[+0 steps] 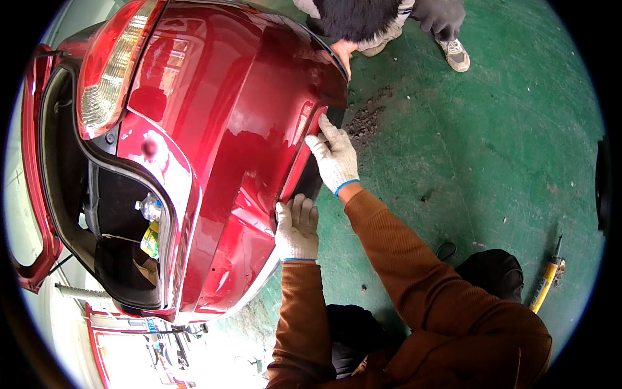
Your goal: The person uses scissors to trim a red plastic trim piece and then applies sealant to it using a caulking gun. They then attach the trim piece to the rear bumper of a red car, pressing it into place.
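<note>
A red car bumper [259, 129] fills the left half of the view, with a darker strip along its lower edge. My left hand [298, 230], in a white knit glove with a blue cuff, holds that edge, its thumb on the red face. Farther up the same edge, my gloved right hand [335, 159] grips the bumper with thumb and forefinger stretched over the red paint. Part of its other fingers is hidden. At the far corner, another person's bare hand [343, 53] touches the bumper's edge.
The tail light [110, 71] sits above the bumper, beside the open trunk [123, 214] with a plastic bottle [150, 207] inside. Dirt crumbs [366, 120] lie on the green floor [466, 155]. A yellow tube-shaped tool [546, 282] lies at right. The other person's shoe [455, 55] is at the top.
</note>
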Demonstrator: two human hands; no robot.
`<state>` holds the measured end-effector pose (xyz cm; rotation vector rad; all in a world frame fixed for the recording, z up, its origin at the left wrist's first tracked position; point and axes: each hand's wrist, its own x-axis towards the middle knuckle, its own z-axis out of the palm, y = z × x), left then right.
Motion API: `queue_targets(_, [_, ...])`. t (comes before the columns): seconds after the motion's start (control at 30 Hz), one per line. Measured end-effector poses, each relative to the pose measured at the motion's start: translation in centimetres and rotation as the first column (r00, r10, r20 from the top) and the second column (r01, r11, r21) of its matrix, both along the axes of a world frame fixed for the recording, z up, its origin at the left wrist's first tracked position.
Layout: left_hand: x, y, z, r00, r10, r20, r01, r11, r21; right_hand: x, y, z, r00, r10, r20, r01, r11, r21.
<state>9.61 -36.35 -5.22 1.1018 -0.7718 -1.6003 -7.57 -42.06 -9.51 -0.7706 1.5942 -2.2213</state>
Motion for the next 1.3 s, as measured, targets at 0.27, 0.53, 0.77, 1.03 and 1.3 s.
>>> queue_targets(0.27, [0.0, -0.1, 0.0, 1.0, 0.006, 0.016, -0.006, 1.0, 0.0, -0.1, 0.7, -0.3, 0.954, 0.196, 0.226, -0.164, 0.975, -0.152])
queue_targets(0.53, [0.1, -0.1, -0.2, 0.999, 0.031, 0.024, -0.031, 1.0, 0.002, -1.3, 1.4, 0.4, 0.868, 0.41, 0.282, -0.363, 0.909, -0.203])
queue_targets(0.77, [0.4, -0.2, -0.5, 1.0, -0.025, -0.004, 0.025, 1.0, -0.005, -0.4, 0.2, -0.8, 0.93, 0.303, 0.21, -0.268, 0.947, -0.178])
queue_targets(1.03, [0.7, -0.6, -1.2, 0.997, -0.01, 0.072, 0.012, 1.0, -0.028, -0.1, 0.7, 0.4, 0.953, 0.248, 0.174, -0.235, 0.968, -0.089])
queue_targets(1.3, [1.6, -0.2, -1.4, 0.983, 0.05, 0.176, -0.045, 0.998, -0.031, 3.3, 4.0, 0.8, 0.838, 0.506, 0.203, -0.513, 0.858, -0.021])
